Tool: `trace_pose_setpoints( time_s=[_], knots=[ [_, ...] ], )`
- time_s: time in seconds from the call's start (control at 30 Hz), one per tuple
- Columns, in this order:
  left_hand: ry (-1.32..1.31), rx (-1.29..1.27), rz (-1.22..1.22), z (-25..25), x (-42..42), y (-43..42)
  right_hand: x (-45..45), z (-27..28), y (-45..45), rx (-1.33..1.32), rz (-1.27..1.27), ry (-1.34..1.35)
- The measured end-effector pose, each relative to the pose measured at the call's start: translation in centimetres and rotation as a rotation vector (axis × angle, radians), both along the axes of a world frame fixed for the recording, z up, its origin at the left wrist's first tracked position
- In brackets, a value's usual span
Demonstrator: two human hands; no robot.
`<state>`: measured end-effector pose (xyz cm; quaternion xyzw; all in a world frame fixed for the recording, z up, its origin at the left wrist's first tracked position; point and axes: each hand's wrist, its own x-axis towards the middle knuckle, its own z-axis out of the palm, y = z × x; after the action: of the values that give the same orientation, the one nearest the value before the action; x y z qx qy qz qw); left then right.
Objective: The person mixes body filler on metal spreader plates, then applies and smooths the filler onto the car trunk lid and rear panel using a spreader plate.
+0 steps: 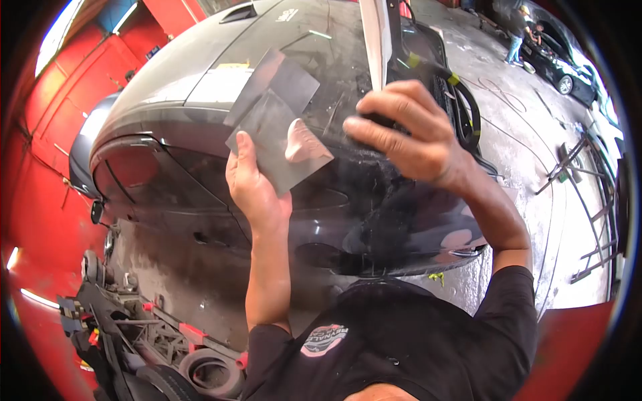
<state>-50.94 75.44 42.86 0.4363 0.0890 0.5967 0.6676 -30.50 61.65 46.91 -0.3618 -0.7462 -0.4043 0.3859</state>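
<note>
My left hand (251,177) is closed round a thin grey flat plate (267,127), its thumb lying on the top face. A pale pinkish dollop of paste (306,144) sits near the plate's right corner. A second grey flat sheet (294,77) shows just beyond the plate; whether the two are joined I cannot tell. To the right, my right hand (408,127) is raised over the car with its fingers bent inward. Something dark shows between its fingers, too unclear to name. Below both hands is the dark car body (200,190), with dusty, scuffed patches.
A pale strip (376,43) stands above my right hand, beside a black hose (471,107). Metal frames (578,200) stand at the right. A jack (187,334) and a tyre (212,373) lie lower left. People (518,33) are by another car (562,63).
</note>
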Motion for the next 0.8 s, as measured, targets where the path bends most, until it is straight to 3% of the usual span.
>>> trace_pose_setpoints(
  time_s=[0.43,0.57,0.63,0.7,0.8],
  knots=[
    [0.030,0.084,0.107,0.5,2.8,-2.7,-1.1,-1.9,-0.9,-0.429,-0.063,-0.164],
    [0.008,-0.003,0.269,1.1,2.6,-1.8,3.0,-2.2,-2.7,-0.518,0.042,0.222],
    [-0.032,-0.021,0.288,1.6,2.5,-1.8,4.7,-3.4,-3.3,-0.601,0.248,0.814],
    [-0.014,-0.019,0.242,1.0,2.7,-1.9,6.5,-3.1,-3.8,-0.735,0.258,1.266],
    [0.035,-0.056,0.187,-0.2,3.2,-2.5,8.0,-3.7,-2.3,-0.602,0.388,1.251]
  ],
)
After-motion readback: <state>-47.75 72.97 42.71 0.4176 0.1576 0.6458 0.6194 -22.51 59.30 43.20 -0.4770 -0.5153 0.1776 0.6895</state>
